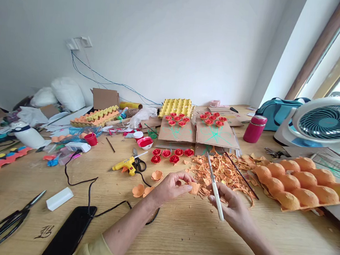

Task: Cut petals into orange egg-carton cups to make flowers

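My left hand (172,187) pinches a small orange egg-carton piece (194,187) just above the wooden table. My right hand (231,204) is closed round a thin white-handled tool (214,186) that points up and away, its tip over a heap of orange carton scraps (222,173). The two hands sit close together at the table's middle front. Cut orange cups (157,175) and flat orange petals (140,190) lie just left of my left hand.
An orange egg tray (295,181) lies at right, a fan (327,122) and pink flask (254,129) behind it. Red paper roses (171,154), cardboard panels with roses (214,133), a yellow glue gun (127,164), black scissors (4,224), a phone (69,234) and cable are around.
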Tool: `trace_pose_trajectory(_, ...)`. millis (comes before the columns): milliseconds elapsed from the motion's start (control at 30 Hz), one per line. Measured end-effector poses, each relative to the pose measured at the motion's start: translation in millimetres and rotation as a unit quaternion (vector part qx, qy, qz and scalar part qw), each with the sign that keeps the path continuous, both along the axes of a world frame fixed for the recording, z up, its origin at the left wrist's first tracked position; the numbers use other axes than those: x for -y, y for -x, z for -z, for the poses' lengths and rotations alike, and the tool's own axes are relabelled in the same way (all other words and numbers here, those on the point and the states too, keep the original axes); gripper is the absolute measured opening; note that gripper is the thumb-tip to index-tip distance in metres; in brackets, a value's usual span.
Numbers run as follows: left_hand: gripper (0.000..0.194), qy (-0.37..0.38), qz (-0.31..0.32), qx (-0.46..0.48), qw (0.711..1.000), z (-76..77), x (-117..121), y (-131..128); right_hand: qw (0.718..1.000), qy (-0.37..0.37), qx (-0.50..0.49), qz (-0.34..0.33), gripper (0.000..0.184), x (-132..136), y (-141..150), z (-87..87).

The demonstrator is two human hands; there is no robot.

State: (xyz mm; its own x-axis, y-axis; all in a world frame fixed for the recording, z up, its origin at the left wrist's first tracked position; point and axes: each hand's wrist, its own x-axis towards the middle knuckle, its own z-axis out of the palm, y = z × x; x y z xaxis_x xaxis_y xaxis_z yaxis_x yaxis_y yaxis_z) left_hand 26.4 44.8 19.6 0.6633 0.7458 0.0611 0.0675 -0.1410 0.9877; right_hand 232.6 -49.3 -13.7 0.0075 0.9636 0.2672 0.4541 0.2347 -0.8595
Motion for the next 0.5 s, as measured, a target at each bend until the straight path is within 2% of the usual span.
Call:
trace_pose_trajectory(167, 0.013, 0.091, 0.052, 0.063, 0.992, 4.0, 6.1, -2.1, 0.988, 0.032, -0.152, -0.021, 0.030, -1.3, 1.7, 3.5)
trace_pose_trajectory(267, 0.013, 0.147, 0.054, 0.087, 0.984, 7.2, 9.8, -5.6, 0.975, 0.039, -0.218, -0.031, 0.032, -1.5, 4.3, 3.7)
trace_pose_trajectory(400, 0.019, 0.253, 0.049, 0.128, 0.958, 11.0, 12.6, -9.4, 0.950, 0.072, -0.300, -0.057, 0.037, -1.0, 9.6, 0.3)
trace_pose_trajectory(500, 0.021, 0.292, 0.050, 0.143, 0.944, 16.1, 12.9, -11.0, 0.936, 0.086, -0.333, -0.069, 0.039, -0.2, 12.8, -1.3)
